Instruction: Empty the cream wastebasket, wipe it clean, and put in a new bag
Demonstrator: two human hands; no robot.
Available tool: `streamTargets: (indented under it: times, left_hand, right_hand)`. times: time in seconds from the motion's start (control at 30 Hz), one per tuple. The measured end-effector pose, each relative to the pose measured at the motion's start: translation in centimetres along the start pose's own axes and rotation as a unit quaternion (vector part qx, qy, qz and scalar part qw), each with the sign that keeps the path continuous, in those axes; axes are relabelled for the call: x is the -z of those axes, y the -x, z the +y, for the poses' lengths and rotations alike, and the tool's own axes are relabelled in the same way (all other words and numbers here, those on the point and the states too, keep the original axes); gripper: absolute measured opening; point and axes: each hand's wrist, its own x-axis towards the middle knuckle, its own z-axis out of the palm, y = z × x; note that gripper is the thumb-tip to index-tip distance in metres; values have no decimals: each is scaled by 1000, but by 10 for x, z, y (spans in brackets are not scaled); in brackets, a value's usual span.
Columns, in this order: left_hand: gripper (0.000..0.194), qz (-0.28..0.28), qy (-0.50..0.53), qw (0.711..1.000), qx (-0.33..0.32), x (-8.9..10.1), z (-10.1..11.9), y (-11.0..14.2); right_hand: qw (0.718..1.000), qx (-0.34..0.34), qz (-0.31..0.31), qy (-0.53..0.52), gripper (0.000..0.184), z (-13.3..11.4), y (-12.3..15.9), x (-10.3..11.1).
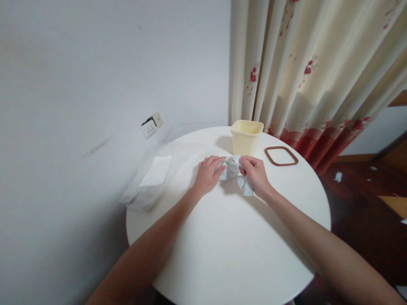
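Both hands are on a crumpled, thin, pale grey-white bundle (231, 168) above the middle of the table. It looks like a plastic bag, but its exact kind is hard to make out. My left hand (210, 173) grips its left side, thumb bent in against it. On the other side, my right hand (253, 173) is closed round part of the bundle, and a loose end hangs below the fingers. Just behind the hands stands a pale yellow square bin (246, 142), upright. A brown rounded-square ring (296, 161) lies flat to the right of the bin.
The round white table (229, 254) carries a clear plastic bag (148, 199) with a white sheet (155, 170) at its left edge. A wall with a socket (148, 128) borders the left. Floral curtains (286, 84) hang behind the table.
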Motion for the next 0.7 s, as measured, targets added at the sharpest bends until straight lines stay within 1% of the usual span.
streamTargets:
  times: [0.07, 0.17, 0.23, 0.33, 0.43, 0.53, 0.7]
  left_hand:
    - [36, 20, 7, 1000, -9, 1, 1, 0]
    - [31, 45, 25, 998, -33, 0, 2, -1]
    - [28, 37, 42, 997, -54, -2, 2, -2]
    - [23, -2, 36, 997, -63, -5, 2, -3]
    - [18, -24, -4, 999, -40, -6, 2, -3]
    - [17, -26, -30, 999, -23, -6, 2, -3]
    - [17, -23, -36, 999, -4, -6, -2, -3]
  right_hand:
    - [1000, -3, -6, -11, 36, -1, 1, -1]
    - [999, 11, -38, -13, 35, -3, 2, -2]
    - [997, 13, -71, -8, 31, -5, 4, -4]
    - [994, 6, -110, 13, 30, -8, 6, -5]
    - [993, 23, -109, 49, 31, -6, 7, -6]
    - [993, 33, -95, 66, 30, -1, 5, -6]
    - [994, 36, -76, 70, 30, 3, 6, -6]
